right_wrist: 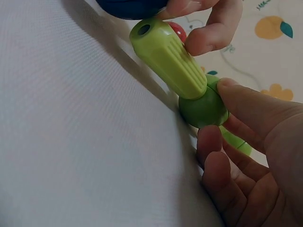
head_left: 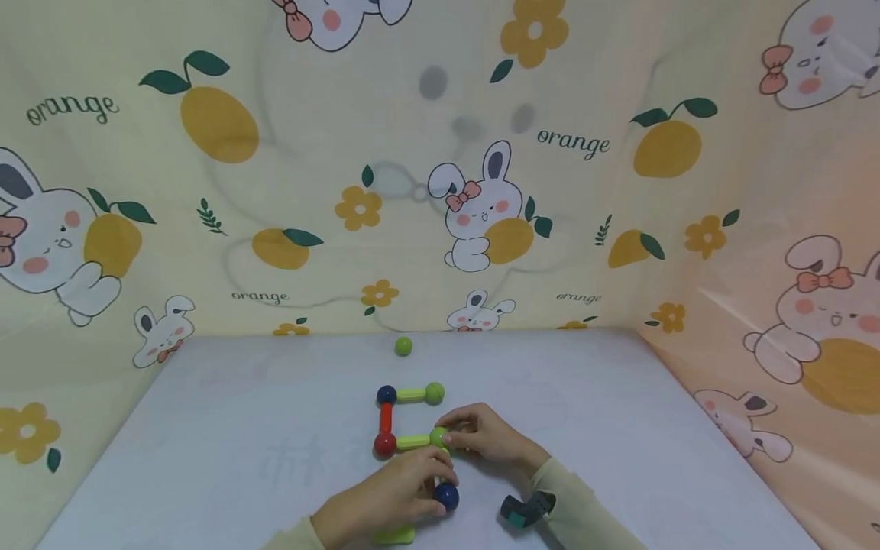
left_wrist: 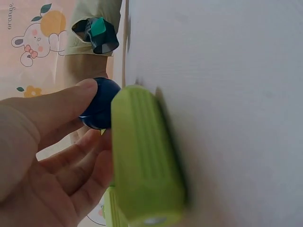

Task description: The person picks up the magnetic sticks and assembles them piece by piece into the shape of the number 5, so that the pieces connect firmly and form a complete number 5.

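Pale beige sleeves reach down to both wrists. Behind the left hand [head_left: 388,489], the left sleeve [head_left: 297,536] ends in a plain edge. Behind the right hand [head_left: 491,439], the right sleeve [head_left: 584,504] is of the same plain cloth, lightly creased, its cuff standing loose. On the thumb side, just behind that hand, sits a nearly black, curved wrist device [head_left: 539,504] bearing a small teal-green patch [head_left: 517,519].

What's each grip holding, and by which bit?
The left grip holds the nearest blue ball by its round side. The right grip pinches the nearest green ball by its round sides.
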